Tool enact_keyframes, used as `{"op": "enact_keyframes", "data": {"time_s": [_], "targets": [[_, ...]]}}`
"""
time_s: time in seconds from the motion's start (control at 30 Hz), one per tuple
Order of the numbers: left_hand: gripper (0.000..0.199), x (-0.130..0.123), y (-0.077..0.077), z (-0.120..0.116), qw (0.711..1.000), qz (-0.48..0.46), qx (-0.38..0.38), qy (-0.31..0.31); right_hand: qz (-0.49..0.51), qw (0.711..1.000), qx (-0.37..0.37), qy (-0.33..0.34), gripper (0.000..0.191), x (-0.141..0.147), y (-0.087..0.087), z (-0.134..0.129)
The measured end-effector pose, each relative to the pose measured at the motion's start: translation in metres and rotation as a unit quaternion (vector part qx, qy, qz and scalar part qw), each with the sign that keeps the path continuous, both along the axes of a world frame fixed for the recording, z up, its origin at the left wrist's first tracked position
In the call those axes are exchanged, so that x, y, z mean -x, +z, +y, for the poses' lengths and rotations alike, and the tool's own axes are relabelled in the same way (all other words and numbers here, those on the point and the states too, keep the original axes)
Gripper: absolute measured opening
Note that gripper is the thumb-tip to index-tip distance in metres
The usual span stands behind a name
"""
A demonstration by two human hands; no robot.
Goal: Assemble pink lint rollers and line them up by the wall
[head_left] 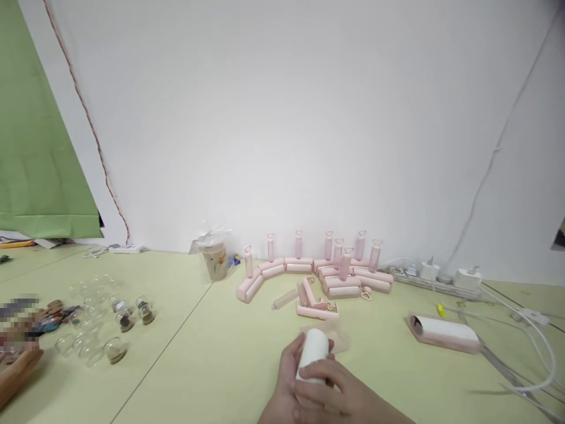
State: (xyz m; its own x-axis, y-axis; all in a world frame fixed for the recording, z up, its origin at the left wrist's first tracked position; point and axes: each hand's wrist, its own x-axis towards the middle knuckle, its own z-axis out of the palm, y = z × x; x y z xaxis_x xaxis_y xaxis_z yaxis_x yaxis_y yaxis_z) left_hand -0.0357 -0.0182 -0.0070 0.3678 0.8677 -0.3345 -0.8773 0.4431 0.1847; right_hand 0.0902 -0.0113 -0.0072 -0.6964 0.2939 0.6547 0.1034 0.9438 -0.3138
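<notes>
A white paper-like roll [315, 347] stands tilted between my two hands, low in the view. My left hand [285, 377] wraps around its left side. Across its lower front lie the curled fingers of my right hand [333, 386]; the hands hide the roll's lower end. Just beyond them a thin, pale pink wrapper or sheet [339, 337] lies on the table. Behind that are a pink plastic frame with a folded part [316, 309] and a loose, clear pinkish tube [285, 300].
Several pink pieces with white rolls [273, 268] and upright tubes curve along the wall. At right are another roll in a pink case [445, 333], a power strip [435, 281] and cables. Small glass domes [90, 347], a bagged cup [215, 262] and another person's hand [20, 374] are leftward.
</notes>
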Motion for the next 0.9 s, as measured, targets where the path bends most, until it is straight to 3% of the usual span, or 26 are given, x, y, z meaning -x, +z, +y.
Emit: {"op": "enact_keyframes", "data": {"time_s": [0.1, 0.13, 0.2, 0.27, 0.33, 0.47, 0.57, 0.7, 0.8, 0.9], "targets": [[0.036, 0.014, 0.012, 0.007, 0.998, -0.02, 0.011, 0.064, -0.072, 0.995, 0.026, -0.061, 0.022, 0.01, 0.032, 0.023], [0.035, 0.02, 0.017, 0.009, 0.996, -0.029, 0.017, 0.084, -0.14, 0.98, 0.032, -0.14, 0.024, 0.014, 0.042, 0.037], [0.03, 0.032, 0.025, 0.012, 0.99, -0.048, 0.03, 0.128, -0.199, 0.96, 0.037, -0.192, 0.02, 0.024, 0.055, 0.07], [0.026, 0.042, 0.03, 0.013, 0.986, -0.067, 0.04, 0.149, -0.262, 0.94, 0.047, -0.215, 0.01, 0.037, 0.051, 0.102], [0.024, 0.047, 0.032, 0.012, 0.985, -0.078, 0.046, 0.149, -0.314, 0.92, 0.066, -0.225, 0.015, 0.05, 0.037, 0.124], [0.022, 0.047, 0.029, 0.011, 0.982, -0.063, 0.067, 0.166, -0.345, 0.904, 0.108, -0.229, 0.024, 0.055, 0.015, 0.143], [0.021, 0.041, 0.026, 0.014, 0.975, -0.024, 0.082, 0.203, -0.304, 0.915, 0.137, -0.228, 0.021, 0.04, 0.024, 0.149], [0.022, 0.034, 0.02, 0.018, 0.963, 0.043, 0.086, 0.253, -0.161, 0.939, 0.186, -0.239, 0.028, 0.012, 0.051, 0.143], [0.025, 0.028, 0.015, 0.017, 0.963, 0.087, 0.058, 0.248, -0.057, 0.94, 0.233, -0.243, 0.039, -0.001, 0.063, 0.116], [0.027, 0.019, 0.011, 0.013, 0.959, 0.159, 0.009, 0.235, -0.01, 0.932, 0.289, -0.22, 0.046, -0.001, 0.057, 0.073]]}}
